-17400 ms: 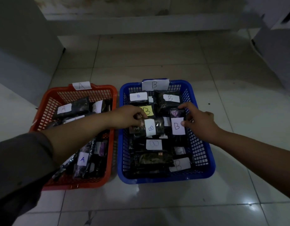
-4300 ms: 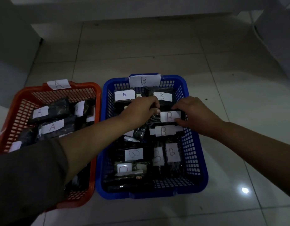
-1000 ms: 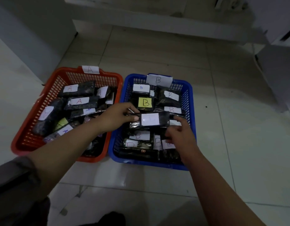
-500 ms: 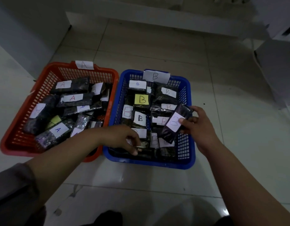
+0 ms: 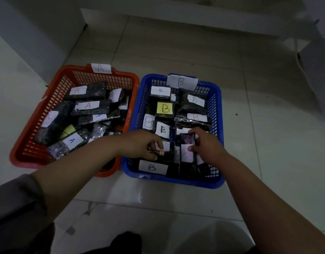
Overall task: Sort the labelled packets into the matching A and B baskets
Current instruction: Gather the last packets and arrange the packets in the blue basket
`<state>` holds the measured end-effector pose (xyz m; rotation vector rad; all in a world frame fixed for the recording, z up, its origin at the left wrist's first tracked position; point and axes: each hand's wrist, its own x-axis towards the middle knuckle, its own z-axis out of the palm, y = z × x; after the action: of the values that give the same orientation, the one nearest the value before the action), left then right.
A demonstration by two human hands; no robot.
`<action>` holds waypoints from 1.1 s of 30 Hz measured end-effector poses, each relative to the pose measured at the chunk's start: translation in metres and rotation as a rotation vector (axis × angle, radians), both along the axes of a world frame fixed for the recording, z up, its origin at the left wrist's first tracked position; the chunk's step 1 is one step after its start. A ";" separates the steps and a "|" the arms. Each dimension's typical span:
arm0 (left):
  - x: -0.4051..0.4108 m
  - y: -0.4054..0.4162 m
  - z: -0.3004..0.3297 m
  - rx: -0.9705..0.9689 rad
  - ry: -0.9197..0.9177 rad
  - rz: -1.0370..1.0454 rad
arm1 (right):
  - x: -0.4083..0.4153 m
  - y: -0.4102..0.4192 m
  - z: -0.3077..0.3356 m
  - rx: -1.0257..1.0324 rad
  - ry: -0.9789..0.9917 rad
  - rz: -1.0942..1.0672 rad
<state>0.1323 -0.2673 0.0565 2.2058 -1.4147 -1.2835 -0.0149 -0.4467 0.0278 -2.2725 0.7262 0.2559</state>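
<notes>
Blue basket (image 5: 217, 182) marked B under both hands, right hand (image 5: 205, 146) pinching a dark packet (image 5: 187, 145) with pale label, left hand (image 5: 145, 144) gripping another packet (image 5: 164, 154) beside it, orange basket (image 5: 35, 160) marked A left of left hand, tiled floor (image 5: 267, 143).

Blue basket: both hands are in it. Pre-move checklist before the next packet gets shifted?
1. Right hand grips the dark packet: ok.
2. That packet's label legible: cannot tell, writing is faint.
3. Packet is over the blue basket marked B: ok.
4. Left hand grip on the packet with the orange patch: cannot tell.
5. Visible labels in the blue basket all read B: ok.
6. Red basket shows only A labels: ok where legible, some are hidden.
</notes>
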 end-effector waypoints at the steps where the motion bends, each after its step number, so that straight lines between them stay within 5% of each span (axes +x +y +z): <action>1: 0.001 0.000 -0.001 -0.012 0.003 0.003 | -0.002 -0.001 0.000 -0.029 0.019 0.012; 10: 0.008 0.000 -0.001 -0.041 -0.063 -0.010 | -0.010 0.003 -0.004 -0.124 0.017 -0.054; 21: 0.004 0.000 -0.002 0.084 -0.103 -0.072 | -0.021 0.011 0.009 0.056 -0.148 -0.269; 33: 0.015 -0.036 0.015 -0.066 0.277 0.346 | -0.042 -0.008 0.047 0.247 -0.508 -0.618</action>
<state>0.1474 -0.3032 0.0711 2.0199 -0.9141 -1.3301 -0.0566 -0.4552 0.0749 -1.6728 1.0020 -0.4807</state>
